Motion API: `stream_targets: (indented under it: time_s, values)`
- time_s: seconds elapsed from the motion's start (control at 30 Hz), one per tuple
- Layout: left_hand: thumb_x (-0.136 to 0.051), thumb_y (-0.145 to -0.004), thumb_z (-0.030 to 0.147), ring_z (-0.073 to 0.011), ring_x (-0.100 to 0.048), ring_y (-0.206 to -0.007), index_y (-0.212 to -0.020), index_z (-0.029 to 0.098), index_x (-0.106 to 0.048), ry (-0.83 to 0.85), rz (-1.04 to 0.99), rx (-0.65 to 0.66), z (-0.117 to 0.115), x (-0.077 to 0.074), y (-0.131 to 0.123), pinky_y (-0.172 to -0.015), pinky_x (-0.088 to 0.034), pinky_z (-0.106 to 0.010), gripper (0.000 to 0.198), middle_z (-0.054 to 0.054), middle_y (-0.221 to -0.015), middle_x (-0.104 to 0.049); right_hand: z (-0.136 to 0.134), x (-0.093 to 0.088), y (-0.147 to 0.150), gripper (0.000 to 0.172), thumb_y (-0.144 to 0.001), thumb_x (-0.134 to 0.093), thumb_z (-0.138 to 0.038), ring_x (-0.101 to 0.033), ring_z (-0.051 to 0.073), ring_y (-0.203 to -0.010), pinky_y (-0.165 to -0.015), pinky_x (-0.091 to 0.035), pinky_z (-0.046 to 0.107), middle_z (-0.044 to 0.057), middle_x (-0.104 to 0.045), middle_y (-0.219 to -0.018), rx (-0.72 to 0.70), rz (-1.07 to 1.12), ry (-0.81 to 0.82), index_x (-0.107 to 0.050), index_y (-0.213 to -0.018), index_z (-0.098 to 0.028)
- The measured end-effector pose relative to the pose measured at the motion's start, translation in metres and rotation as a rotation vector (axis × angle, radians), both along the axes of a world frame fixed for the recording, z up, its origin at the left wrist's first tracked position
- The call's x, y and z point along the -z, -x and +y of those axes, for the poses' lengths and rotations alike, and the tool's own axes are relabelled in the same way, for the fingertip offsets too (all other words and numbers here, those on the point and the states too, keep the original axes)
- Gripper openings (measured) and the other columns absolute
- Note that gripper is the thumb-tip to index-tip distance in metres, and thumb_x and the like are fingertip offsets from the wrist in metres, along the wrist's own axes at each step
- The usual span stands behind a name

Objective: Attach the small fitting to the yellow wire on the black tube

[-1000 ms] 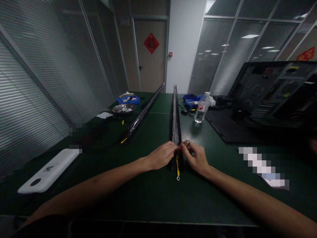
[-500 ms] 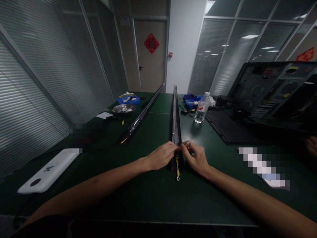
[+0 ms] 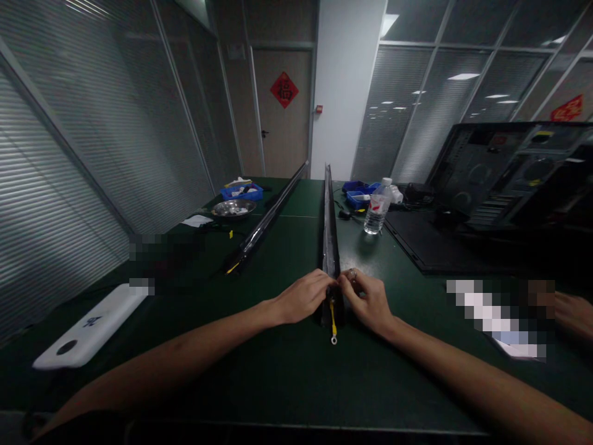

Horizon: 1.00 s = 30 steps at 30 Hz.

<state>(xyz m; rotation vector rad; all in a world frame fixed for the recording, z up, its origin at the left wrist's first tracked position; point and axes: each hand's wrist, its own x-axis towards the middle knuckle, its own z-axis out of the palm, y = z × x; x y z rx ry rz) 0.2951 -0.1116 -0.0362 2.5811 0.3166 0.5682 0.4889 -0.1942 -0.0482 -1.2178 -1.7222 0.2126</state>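
Note:
A long, dark channel-shaped rail (image 3: 329, 238) with a shiny inner face runs away from me down the middle of the table. My left hand (image 3: 303, 296) and my right hand (image 3: 368, 303) meet over its near end, fingers bent and pinched close together. Whatever lies between the fingertips is too small and dark to make out. My right hand wears a ring. Just below the fingers, a yellow-sleeved wire (image 3: 333, 321) with a metal ring terminal sticks out of the rail's end toward me.
A second rail (image 3: 269, 219) lies to the left. Around are a metal bowl (image 3: 233, 208), blue trays (image 3: 241, 191), a water bottle (image 3: 377, 207), a white device (image 3: 92, 324) and an open computer case (image 3: 504, 167). Another person's hand (image 3: 572, 312) is at the right edge.
The other person's hand has come further in from the right. My hands stay at the rail's near end, almost still. The whole view has shifted slightly, with things sitting lower.

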Motion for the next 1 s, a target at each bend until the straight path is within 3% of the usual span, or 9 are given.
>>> stream_targets:
  time_s: [0.17, 0.37, 0.6, 0.83, 1.0]
  values:
    - [-0.048, -0.103, 0.016, -0.0211, -0.055, -0.112, -0.117, 0.018, -0.062, 0.058, -0.130, -0.076, 0.002, -0.002, 0.001, -0.101, -0.046, -0.037, 0.020, -0.007, -0.113, -0.064, 0.001, 0.001, 0.000, 0.022, -0.101, -0.053, -0.031, -0.054, 0.013, -0.052, -0.051, -0.042, 0.024, -0.001, -0.058, -0.065, 0.027, -0.008, -0.015, -0.062, -0.085, -0.019]
    - [-0.064, -0.097, 0.022, -0.0185, -0.060, -0.089, -0.100, 0.017, -0.070, 0.162, -0.257, -0.218, 0.010, 0.001, 0.001, -0.079, -0.048, -0.030, 0.008, -0.004, -0.094, -0.068, 0.000, 0.000, 0.001, 0.022, -0.100, -0.053, -0.031, -0.055, 0.013, -0.051, -0.050, -0.043, 0.024, -0.001, -0.060, -0.065, 0.023, 0.011, -0.002, -0.062, -0.085, -0.019]
    - [-0.044, -0.105, 0.024, -0.0176, -0.065, -0.096, -0.116, 0.018, -0.068, 0.288, -0.195, -0.179, 0.006, -0.001, 0.002, -0.086, -0.051, -0.028, 0.026, -0.005, -0.106, -0.069, 0.000, -0.001, 0.001, 0.020, -0.100, -0.054, -0.029, -0.051, 0.011, -0.048, -0.048, -0.040, 0.023, -0.003, -0.056, -0.062, 0.034, 0.023, 0.001, -0.062, -0.084, -0.019]
    - [-0.038, -0.106, 0.026, -0.0152, -0.067, -0.087, -0.133, 0.020, -0.057, 0.326, -0.057, -0.083, 0.003, -0.004, 0.002, -0.080, -0.052, -0.024, 0.034, -0.004, -0.114, -0.070, 0.000, 0.000, 0.001, 0.020, -0.100, -0.054, -0.030, -0.054, 0.012, -0.051, -0.050, -0.041, 0.023, -0.001, -0.060, -0.065, 0.021, 0.025, 0.009, -0.062, -0.085, -0.018]
    - [-0.035, -0.107, 0.029, -0.0182, -0.067, -0.103, -0.136, 0.022, -0.055, 0.309, -0.019, -0.066, 0.005, -0.002, 0.002, -0.092, -0.049, -0.027, 0.035, -0.004, -0.116, -0.069, 0.001, 0.000, 0.001, 0.023, -0.100, -0.054, -0.031, -0.051, 0.011, -0.049, -0.049, -0.039, 0.023, -0.002, -0.056, -0.061, 0.039, 0.016, 0.009, -0.061, -0.082, -0.018]
